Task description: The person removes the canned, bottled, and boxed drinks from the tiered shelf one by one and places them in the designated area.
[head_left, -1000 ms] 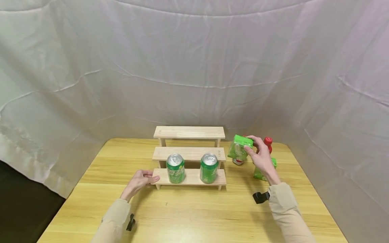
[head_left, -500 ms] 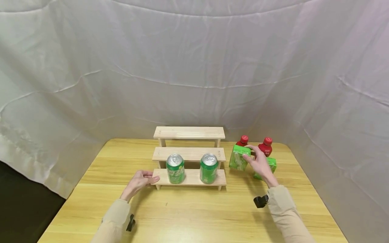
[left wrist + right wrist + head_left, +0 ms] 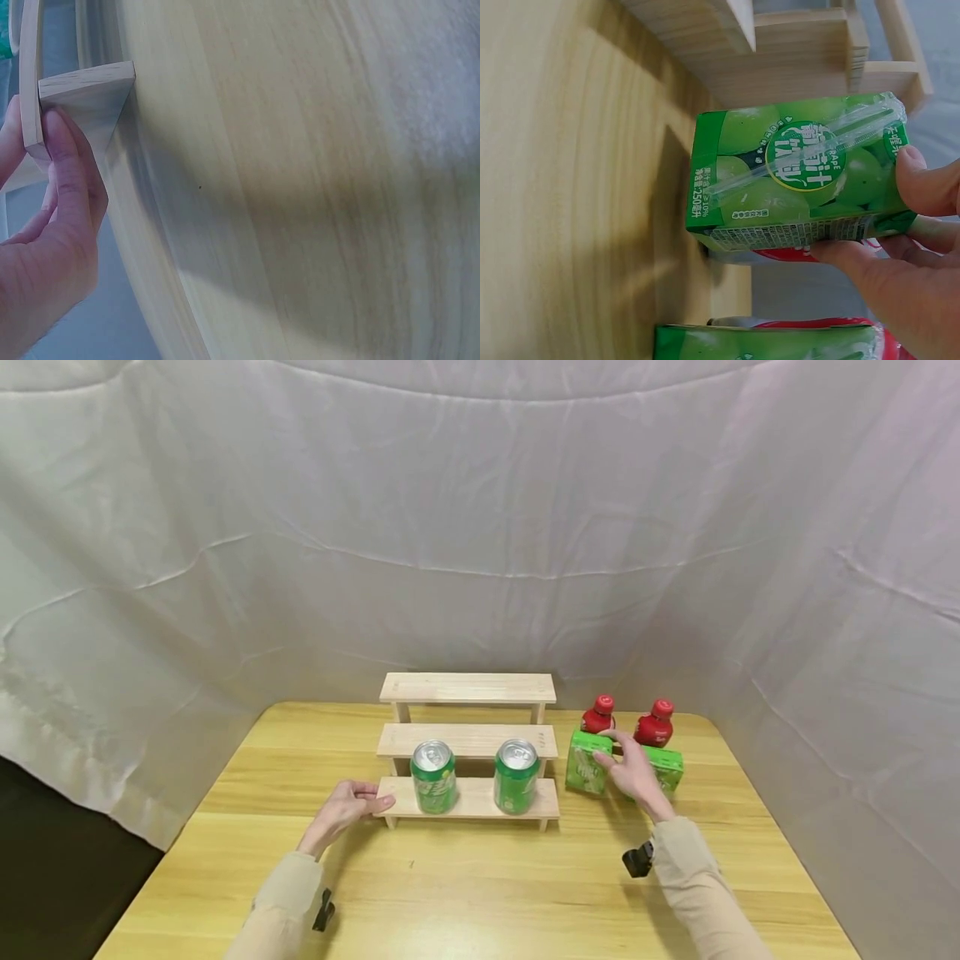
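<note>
My right hand (image 3: 636, 772) holds a green grape juice box (image 3: 587, 766) by its upper end, right of the wooden stand. In the right wrist view the juice box (image 3: 802, 165) has a wrapped straw across its front, and its bottom is close over the tabletop. A second green juice box (image 3: 667, 770) stands just right of it, partly behind that hand. My left hand (image 3: 347, 810) pinches the left end of the stand's lowest shelf (image 3: 475, 797); in the left wrist view, the thumb and fingers (image 3: 67, 165) grip the board beside its leg.
Two green soda cans, one left (image 3: 433, 781) and one right (image 3: 515, 781), stand on the lowest shelf. The middle shelf (image 3: 465, 740) and top shelf (image 3: 467, 687) rise behind. Two red-capped bottles (image 3: 598, 716) (image 3: 655, 727) stand behind the juice boxes. A grey curtain (image 3: 480, 527) surrounds the table (image 3: 480, 893).
My right hand has lowered the juice box toward the table and nearer to me, bringing the left red bottle's top into view. The left hand has stayed on the shelf.
</note>
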{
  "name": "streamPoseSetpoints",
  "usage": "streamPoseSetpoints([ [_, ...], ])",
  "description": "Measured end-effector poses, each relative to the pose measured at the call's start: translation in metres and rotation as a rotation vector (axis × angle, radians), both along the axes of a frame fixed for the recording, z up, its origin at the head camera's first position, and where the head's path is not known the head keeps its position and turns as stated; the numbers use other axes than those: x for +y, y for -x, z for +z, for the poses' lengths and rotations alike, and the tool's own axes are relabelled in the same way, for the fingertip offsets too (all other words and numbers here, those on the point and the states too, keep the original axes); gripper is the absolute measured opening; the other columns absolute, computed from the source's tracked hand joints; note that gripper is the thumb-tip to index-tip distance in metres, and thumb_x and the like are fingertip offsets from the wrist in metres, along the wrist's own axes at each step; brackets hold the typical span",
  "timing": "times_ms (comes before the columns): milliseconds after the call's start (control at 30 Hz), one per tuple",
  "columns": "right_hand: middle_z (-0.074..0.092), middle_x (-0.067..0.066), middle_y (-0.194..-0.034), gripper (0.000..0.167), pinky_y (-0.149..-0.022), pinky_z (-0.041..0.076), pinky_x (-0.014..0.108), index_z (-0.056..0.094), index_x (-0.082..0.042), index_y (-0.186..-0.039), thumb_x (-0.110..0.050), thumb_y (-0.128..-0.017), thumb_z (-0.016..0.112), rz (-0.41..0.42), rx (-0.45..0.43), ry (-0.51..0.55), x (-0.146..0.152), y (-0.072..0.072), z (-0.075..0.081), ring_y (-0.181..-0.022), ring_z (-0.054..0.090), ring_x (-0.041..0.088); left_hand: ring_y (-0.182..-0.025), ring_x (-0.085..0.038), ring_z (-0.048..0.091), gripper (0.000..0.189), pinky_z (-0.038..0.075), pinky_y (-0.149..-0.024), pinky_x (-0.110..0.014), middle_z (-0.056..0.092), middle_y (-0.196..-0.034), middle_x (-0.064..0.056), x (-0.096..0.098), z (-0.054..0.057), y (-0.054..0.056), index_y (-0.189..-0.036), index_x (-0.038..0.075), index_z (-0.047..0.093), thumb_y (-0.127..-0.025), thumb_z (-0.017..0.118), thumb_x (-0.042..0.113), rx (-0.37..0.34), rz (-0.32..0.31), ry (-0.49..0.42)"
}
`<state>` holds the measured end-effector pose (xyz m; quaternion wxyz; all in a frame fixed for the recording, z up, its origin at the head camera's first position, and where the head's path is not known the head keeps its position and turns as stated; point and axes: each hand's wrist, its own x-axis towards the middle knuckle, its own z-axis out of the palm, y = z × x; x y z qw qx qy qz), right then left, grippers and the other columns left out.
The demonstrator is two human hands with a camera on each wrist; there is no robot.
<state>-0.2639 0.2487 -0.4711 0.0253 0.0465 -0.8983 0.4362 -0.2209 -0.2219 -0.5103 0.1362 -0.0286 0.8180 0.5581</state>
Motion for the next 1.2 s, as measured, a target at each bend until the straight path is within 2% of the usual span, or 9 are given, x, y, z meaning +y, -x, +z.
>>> streamPoseSetpoints([
  [367,0.044,0.032,-0.147,0.039,-0.112,0.038,0.065,0.048,0.003,-0.138,-0.008,-0.101,0.056,0.001,-0.035,-0.007,0.002,0.003,-0.008,-0.136,0.043,0.052,-0.087,-0.016,0.065,0.051,0.057,-0.088,-0.041,0.071,-0.101,-0.015,0.000,-0.001,0.001,-0.125,-0.017,0.055,-0.093,0.072,0.018,0.002,-0.017,-0.014],
  [700,0.042,0.033,-0.148,0.038,-0.112,0.038,0.065,0.047,0.005,-0.137,-0.005,-0.101,0.054,0.004,-0.055,0.028,0.002,0.002,-0.010,-0.137,0.041,0.054,-0.088,-0.017,0.065,0.052,0.057,-0.087,-0.038,0.070,-0.102,-0.016,-0.001,-0.001,0.000,-0.126,-0.017,0.054,-0.092,0.072,0.018,0.000,-0.011,-0.005],
  [933,0.037,0.033,-0.152,0.041,-0.116,0.034,0.064,0.044,0.005,-0.140,-0.004,-0.102,0.054,0.004,-0.098,0.076,0.004,0.002,-0.011,-0.142,0.035,0.054,-0.082,-0.014,0.063,0.047,0.056,-0.081,-0.035,0.070,-0.093,-0.008,-0.001,-0.002,0.002,-0.122,-0.016,0.057,-0.092,0.073,0.017,0.001,-0.020,-0.028],
  [1200,0.037,0.035,-0.150,0.043,-0.118,0.032,0.063,0.042,0.008,-0.142,-0.002,-0.101,0.053,0.022,-0.089,0.115,0.006,0.003,-0.012,-0.142,0.034,0.055,-0.081,-0.014,0.063,0.045,0.056,-0.079,-0.035,0.070,-0.091,-0.006,-0.001,-0.003,0.003,-0.120,-0.016,0.058,-0.092,0.072,0.016,0.004,-0.025,-0.040],
])
